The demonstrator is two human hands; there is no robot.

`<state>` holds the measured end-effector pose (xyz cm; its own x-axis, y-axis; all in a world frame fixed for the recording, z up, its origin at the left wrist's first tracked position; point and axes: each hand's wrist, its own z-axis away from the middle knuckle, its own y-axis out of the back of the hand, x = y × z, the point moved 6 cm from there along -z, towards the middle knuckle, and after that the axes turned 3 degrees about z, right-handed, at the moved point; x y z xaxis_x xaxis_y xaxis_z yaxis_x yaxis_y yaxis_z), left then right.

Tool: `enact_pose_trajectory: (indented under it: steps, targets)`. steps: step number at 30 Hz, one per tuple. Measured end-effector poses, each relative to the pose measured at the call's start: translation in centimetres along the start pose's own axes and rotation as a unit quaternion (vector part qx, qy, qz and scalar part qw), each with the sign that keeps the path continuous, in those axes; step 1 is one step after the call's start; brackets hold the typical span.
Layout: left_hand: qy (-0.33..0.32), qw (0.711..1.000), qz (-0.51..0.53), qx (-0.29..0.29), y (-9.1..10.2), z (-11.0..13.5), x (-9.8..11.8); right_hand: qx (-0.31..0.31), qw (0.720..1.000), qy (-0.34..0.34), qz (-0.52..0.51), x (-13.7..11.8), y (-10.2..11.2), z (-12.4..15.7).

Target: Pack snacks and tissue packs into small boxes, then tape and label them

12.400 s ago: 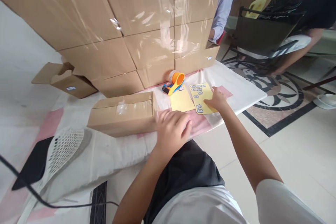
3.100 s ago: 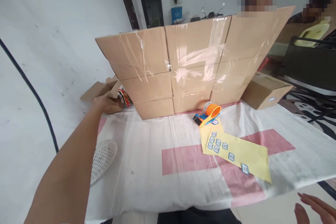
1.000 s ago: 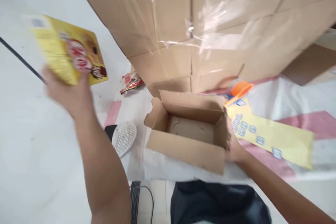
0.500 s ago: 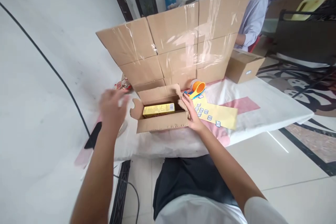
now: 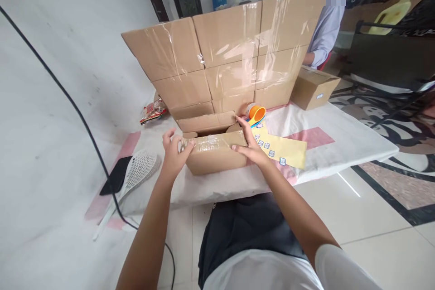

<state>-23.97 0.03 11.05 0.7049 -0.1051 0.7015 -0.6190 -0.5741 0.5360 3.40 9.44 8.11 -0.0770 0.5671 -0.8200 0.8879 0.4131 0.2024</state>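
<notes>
A small brown cardboard box (image 5: 215,156) lies on the white and pink cloth in front of me. Its near flap is folded down over the top; the far flap (image 5: 207,122) still stands open. My left hand (image 5: 175,152) grips the box's left end, fingers curled over the near flap. My right hand (image 5: 249,145) presses on the right end of that flap, fingers spread over the edge. The inside of the box is hidden by the flap. An orange tape dispenser (image 5: 255,113) sits just behind my right hand, beside yellow sticker sheets (image 5: 282,150).
A wall of taped cardboard boxes (image 5: 224,54) stands behind. A closed box (image 5: 314,88) lies at the right. A snack packet (image 5: 152,111), a white mesh swatter (image 5: 137,172) and a black phone (image 5: 115,181) lie left. Two people sit behind, with a black chair (image 5: 387,61).
The near flap has been folded down over the yellow packet that lay in the open box. My left hand came in from the air onto the box's left end.
</notes>
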Motion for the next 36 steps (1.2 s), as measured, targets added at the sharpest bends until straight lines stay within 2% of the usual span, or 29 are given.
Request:
enact_pose_trajectory:
  steps: [2,5,6,8,9,11,13,14,16,19,22,24,26,29,30,32,36]
  targets:
    - [-0.001,0.999,0.000,-0.043,-0.6,-1.0,1.2,0.008,1.000,0.010,0.025,0.2,0.2,-0.3]
    - [-0.098,0.979,-0.060,-0.168,-2.1,-0.5,3.9,-0.009,0.990,0.072,0.123,-0.7,0.7,-0.3]
    - [-0.139,0.967,-0.101,-0.189,-2.4,0.2,4.7,-0.024,0.983,0.092,0.159,-1.1,1.0,-0.1]
    - [-0.189,0.948,-0.178,-0.186,-2.8,1.8,5.9,-0.041,0.976,0.094,0.193,-1.3,2.3,0.3]
    - [-0.195,0.943,-0.204,-0.176,-3.0,2.5,6.1,-0.019,0.981,0.066,0.182,-0.9,3.4,0.3]
    - [-0.188,0.943,-0.229,-0.149,-3.3,3.7,6.2,0.096,0.984,-0.063,0.138,1.6,6.6,0.0]
    - [-0.177,0.949,-0.230,-0.123,-3.9,4.2,6.3,0.214,0.943,-0.225,0.121,5.4,9.1,-0.6]
    - [-0.173,0.952,-0.225,-0.115,-4.1,4.3,6.5,0.239,0.919,-0.284,0.135,7.1,9.7,-1.3]
    - [-0.162,0.958,-0.214,-0.103,-4.6,3.9,7.0,0.234,0.898,-0.324,0.184,9.5,9.7,-3.7]
    - [-0.117,0.967,-0.213,-0.077,-4.5,2.7,8.2,0.244,0.900,-0.275,0.237,10.0,9.4,-6.4]
    - [-0.076,0.979,-0.191,-0.016,-4.1,1.4,10.2,0.285,0.900,-0.193,0.267,6.6,10.8,-5.3]
    - [-0.105,0.987,-0.124,0.004,-4.7,1.0,12.6,0.311,0.900,-0.114,0.285,2.5,12.2,-2.7]
    - [-0.154,0.987,-0.012,-0.052,-7.0,0.8,15.3,0.314,0.893,0.003,0.323,-2.5,12.8,0.4]
    - [-0.175,0.946,0.161,-0.221,-11.9,1.1,18.6,0.255,0.864,0.159,0.403,-8.9,11.7,4.5]
    - [-0.173,0.929,0.199,-0.260,-13.2,1.2,19.2,0.231,0.858,0.178,0.423,-10.0,11.3,5.2]
    - [-0.178,0.908,0.250,-0.284,-14.7,1.6,19.9,0.210,0.848,0.178,0.454,-11.2,11.1,6.0]
    - [-0.172,0.905,0.308,-0.238,-14.0,3.0,20.1,0.274,0.830,0.133,0.468,-10.8,13.0,5.6]
